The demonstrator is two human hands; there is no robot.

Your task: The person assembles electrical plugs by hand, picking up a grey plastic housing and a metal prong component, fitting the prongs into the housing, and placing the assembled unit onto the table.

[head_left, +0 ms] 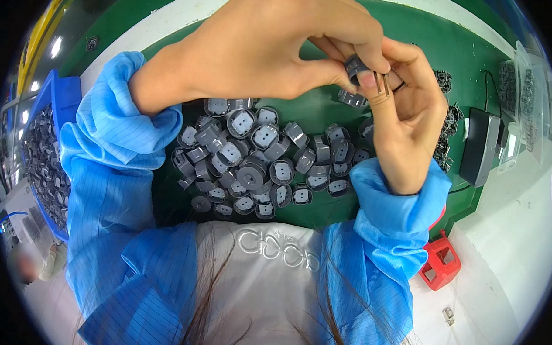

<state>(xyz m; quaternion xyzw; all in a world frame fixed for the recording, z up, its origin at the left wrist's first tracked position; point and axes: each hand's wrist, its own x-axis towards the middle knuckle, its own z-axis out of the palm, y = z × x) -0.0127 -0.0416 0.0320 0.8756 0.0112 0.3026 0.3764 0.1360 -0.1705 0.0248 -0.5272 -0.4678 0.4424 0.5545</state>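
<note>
My left hand (256, 50) reaches across the pile with thumb and index finger pinched on a dark grey round plastic housing (354, 67). My right hand (415, 113) meets it, fingers curled and thumb tip against the housing. Thin brass-coloured metal pins (382, 84) stand out between the left index fingertip and the right thumb; exactly which fingers grip them is partly hidden. Below the hands is a heap of similar round grey housings (266, 136), many showing pale faces with two holes. Another housing (352, 98) lies just under the joined fingertips.
A blue bin (66, 98) full of small grey parts stands at the left. Along the right are clusters of dark parts (453, 121), a black box (480, 146) with a cable, a clear plastic tray (530, 114) and a red plastic holder (441, 262). The bench mat (317, 116) is green.
</note>
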